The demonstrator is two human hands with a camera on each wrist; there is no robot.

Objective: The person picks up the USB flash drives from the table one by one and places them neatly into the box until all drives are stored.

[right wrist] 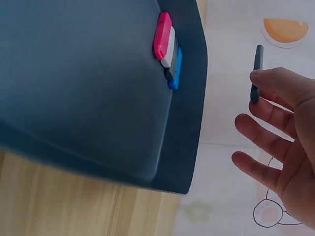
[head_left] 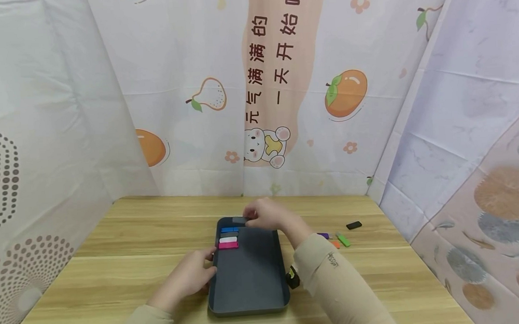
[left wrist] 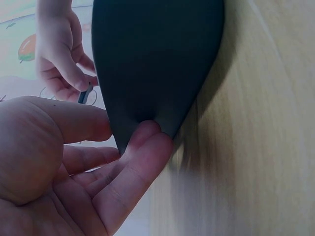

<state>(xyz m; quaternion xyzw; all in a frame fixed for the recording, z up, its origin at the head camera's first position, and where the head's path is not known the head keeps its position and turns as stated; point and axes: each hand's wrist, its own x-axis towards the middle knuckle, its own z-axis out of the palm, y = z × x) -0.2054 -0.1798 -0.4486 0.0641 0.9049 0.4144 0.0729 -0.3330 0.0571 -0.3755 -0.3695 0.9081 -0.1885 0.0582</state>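
A dark grey tray (head_left: 260,278) lies lengthwise on the table. My left hand (head_left: 194,272) holds its left side, fingers (left wrist: 142,162) against the outer wall. Over the far end is my right hand (head_left: 265,214), pinching a slim dark grey USB stick (right wrist: 255,91) between thumb and fingertips, above the far rim. Inside the tray's far left corner several USB sticks lie side by side: a blue one (head_left: 230,229), a dark grey one (head_left: 229,235), a white one (head_left: 228,240) and, nearest me, a pink one (head_left: 228,245).
Right of the tray, more sticks lie loose on the wooden table (head_left: 369,283): a purple one (head_left: 323,235), a green one (head_left: 343,240), an orange one (head_left: 335,244) partly behind the right sleeve, and a black one (head_left: 354,225) farther off. A printed curtain (head_left: 176,151) hangs behind the table.
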